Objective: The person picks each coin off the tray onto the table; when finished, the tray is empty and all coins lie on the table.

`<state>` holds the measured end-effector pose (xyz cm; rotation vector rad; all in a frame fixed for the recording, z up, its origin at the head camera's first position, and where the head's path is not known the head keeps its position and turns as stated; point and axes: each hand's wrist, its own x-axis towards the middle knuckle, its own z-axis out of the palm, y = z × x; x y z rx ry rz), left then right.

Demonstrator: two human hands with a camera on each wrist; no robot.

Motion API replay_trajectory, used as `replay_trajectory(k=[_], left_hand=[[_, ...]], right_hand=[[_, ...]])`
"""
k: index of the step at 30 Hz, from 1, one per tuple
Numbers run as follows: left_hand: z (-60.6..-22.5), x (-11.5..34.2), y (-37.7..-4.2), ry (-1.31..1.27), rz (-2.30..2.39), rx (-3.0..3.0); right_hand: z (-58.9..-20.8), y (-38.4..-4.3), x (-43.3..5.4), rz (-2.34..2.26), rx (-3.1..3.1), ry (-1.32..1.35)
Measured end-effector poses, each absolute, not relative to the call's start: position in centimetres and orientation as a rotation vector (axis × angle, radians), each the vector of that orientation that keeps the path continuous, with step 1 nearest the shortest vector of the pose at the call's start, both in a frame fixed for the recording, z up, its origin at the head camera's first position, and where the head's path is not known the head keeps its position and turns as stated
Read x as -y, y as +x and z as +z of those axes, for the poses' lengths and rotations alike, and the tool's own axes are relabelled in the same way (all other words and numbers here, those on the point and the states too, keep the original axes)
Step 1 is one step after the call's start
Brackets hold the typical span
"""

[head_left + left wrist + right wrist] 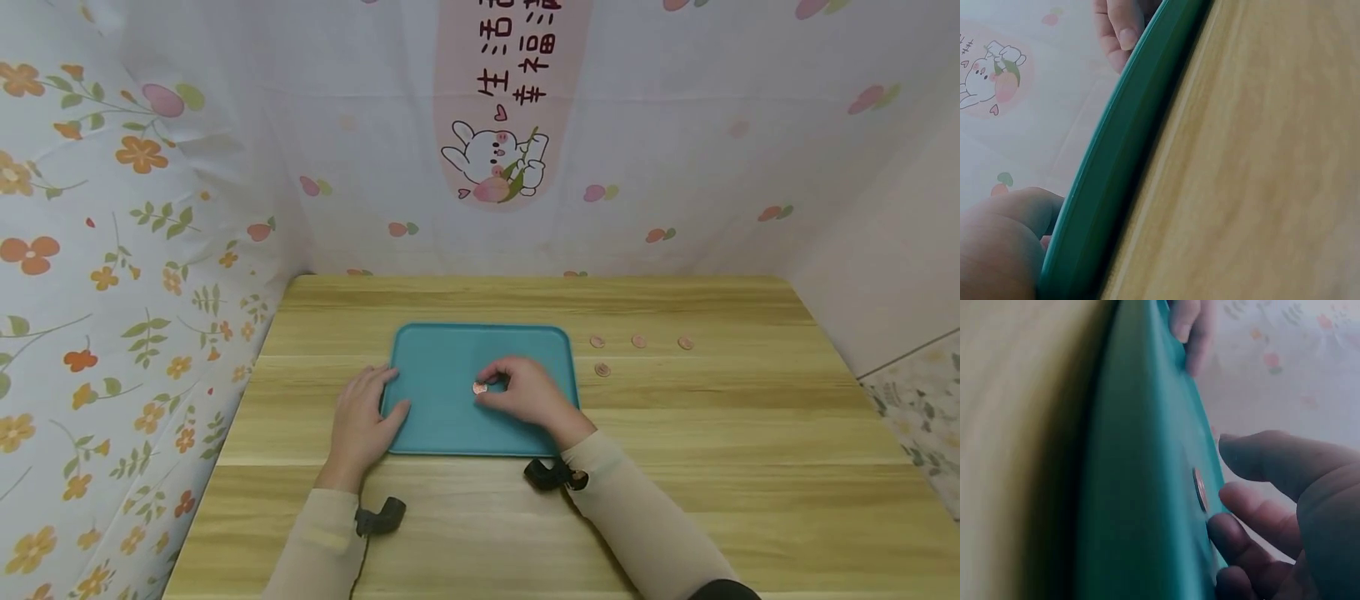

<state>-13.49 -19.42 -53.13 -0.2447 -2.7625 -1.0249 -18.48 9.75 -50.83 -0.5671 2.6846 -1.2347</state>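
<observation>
A teal rectangular tray lies on the wooden table. On its surface is a copper-coloured coin, seen nearly edge-on in the right wrist view. My right hand is over the tray, thumb and fingers curved apart around the coin. In the right wrist view the fingertips are right beside the coin, while the thumb stands away from it. At the tray's left edge rests my left hand, fingers relaxed across the rim and thumb reaching inside. Its thumb shows behind the rim in the left wrist view.
Several similar coins lie on the table to the right of the tray. A printed white cloth hangs behind the table, and a floral one along the left. Each wrist wears a black camera mount.
</observation>
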Motion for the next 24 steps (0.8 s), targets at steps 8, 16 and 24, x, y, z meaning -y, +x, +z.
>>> replay_trajectory(k=[8, 16, 24], left_hand=[[-53.0, 19.3, -13.4, -0.250, -1.023, 2.752], [-53.1, 19.5, -13.4, -0.231, -1.033, 2.784], [-53.2, 19.5, -13.4, -0.226, -1.036, 2.786]], right_hand=[[-50.6, -17.7, -8.5, -1.055, -2.841, -0.572], [-50.5, -17.5, -8.3, -1.104, -2.857, -0.474], [-50.7, -17.7, -8.2, -1.022, -2.858, -0.469]])
